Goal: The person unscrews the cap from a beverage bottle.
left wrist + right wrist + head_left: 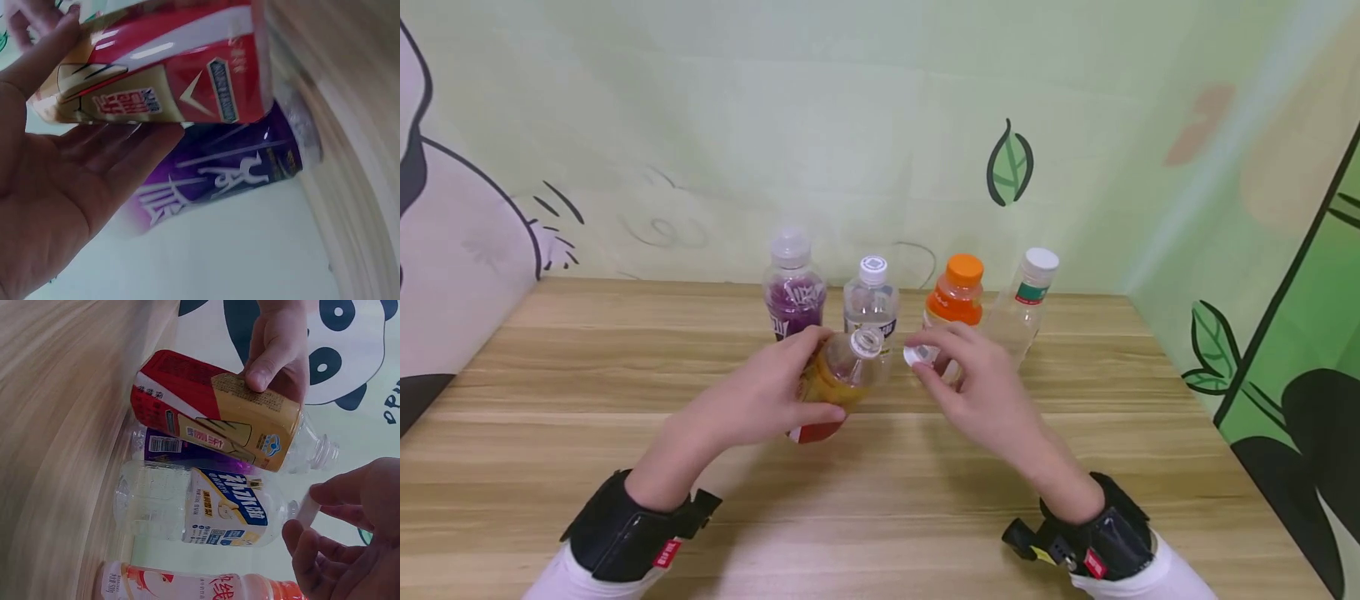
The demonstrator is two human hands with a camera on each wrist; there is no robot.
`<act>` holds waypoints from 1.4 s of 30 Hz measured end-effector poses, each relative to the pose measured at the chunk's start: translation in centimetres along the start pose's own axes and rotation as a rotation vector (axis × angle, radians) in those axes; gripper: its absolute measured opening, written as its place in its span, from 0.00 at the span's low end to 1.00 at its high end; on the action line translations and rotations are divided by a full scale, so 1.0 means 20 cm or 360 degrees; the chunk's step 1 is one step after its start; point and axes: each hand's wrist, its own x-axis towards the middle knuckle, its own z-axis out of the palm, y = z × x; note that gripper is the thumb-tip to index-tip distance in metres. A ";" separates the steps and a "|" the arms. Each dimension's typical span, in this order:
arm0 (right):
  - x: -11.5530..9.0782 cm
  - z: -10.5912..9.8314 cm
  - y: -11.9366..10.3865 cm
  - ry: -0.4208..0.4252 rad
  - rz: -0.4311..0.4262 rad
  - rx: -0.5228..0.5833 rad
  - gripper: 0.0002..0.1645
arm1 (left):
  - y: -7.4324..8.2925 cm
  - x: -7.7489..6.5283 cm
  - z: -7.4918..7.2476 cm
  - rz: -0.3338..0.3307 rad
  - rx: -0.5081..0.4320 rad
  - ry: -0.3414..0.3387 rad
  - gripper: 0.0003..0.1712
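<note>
My left hand (752, 396) grips a bottle with a red and gold label (837, 379), held tilted to the right above the table. Its mouth is bare, with the screw thread showing in the right wrist view. Between thumb and fingers, my right hand (988, 387) pinches a white cap (307, 511), a short way right of that mouth and apart from it. In the left wrist view the bottle's red base end (244, 69) faces the camera, and the palm lies along its side.
Behind the hands stand a purple-labelled bottle (795, 300), a clear bottle with a white cap (871, 300), an orange-capped bottle (958, 292) and another white-capped clear bottle (1026, 304). The wooden table (587, 350) meets a printed green wall cloth (737, 150) at the back.
</note>
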 end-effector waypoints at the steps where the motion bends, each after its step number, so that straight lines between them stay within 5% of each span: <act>1: 0.00 0.01 0.00 -0.0036 0.0005 -0.0030 0.14 | 0.00 0.00 -0.01 -0.0009 -0.0008 -0.0017 0.44; 13: 0.00 0.06 0.04 -0.0523 0.0102 -0.0302 0.16 | -0.05 -0.06 -0.16 -0.0060 -0.0071 -0.0173 0.47; 23: -0.01 0.09 0.07 -0.0845 0.0200 -0.0281 0.13 | -0.09 -0.12 -0.25 -0.0153 -0.0150 -0.0311 0.43; 27: -0.01 0.11 0.10 -0.0901 0.0218 -0.0260 0.13 | -0.12 -0.14 -0.28 -0.0182 -0.0188 -0.0332 0.43; 34: -0.03 0.14 0.15 -0.0898 0.0040 -0.0374 0.11 | -0.17 -0.17 -0.32 -0.0270 -0.0231 -0.0322 0.44; 42: -0.06 0.17 0.16 -0.1042 0.0052 -0.0429 0.10 | -0.21 -0.18 -0.34 -0.0337 -0.0282 -0.0318 0.46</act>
